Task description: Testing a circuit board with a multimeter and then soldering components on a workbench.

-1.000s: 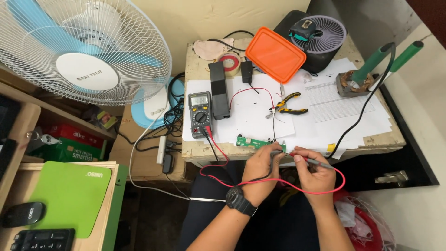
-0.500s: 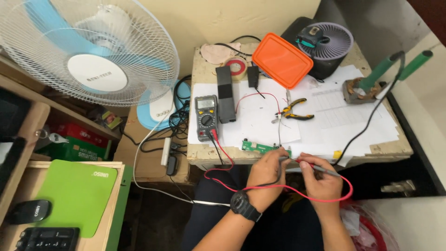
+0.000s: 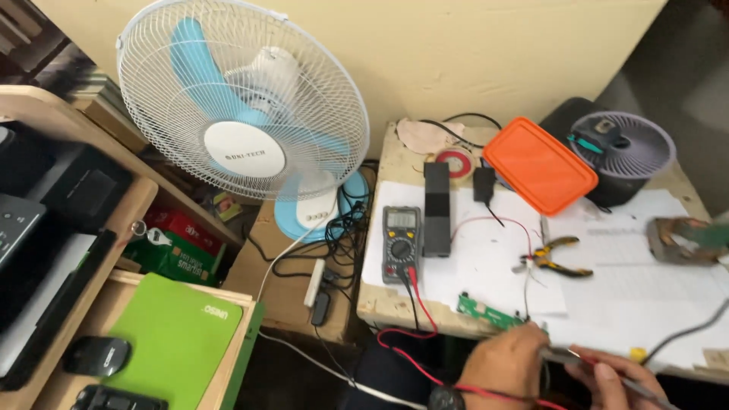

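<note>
At the bench's (image 3: pixel 395 304) front edge we are probing the green board (image 3: pixel 486 310), left hand (image 3: pixel 505 363) curled beside it, fingers hidden, right hand (image 3: pixel 619 380) pinching a probe (image 3: pixel 577 357); next, we judge, steady tip placement and a glance at the meter (image 3: pixel 400 241).

on the table (image 3: pixel 387 304) the multimeter (image 3: pixel 400 242) lies left of the pliers (image 3: pixel 557 257); the circuit board (image 3: pixel 486 310) sits nearer the front edge, the fan (image 3: pixel 241 125) stands left of the table.
</note>
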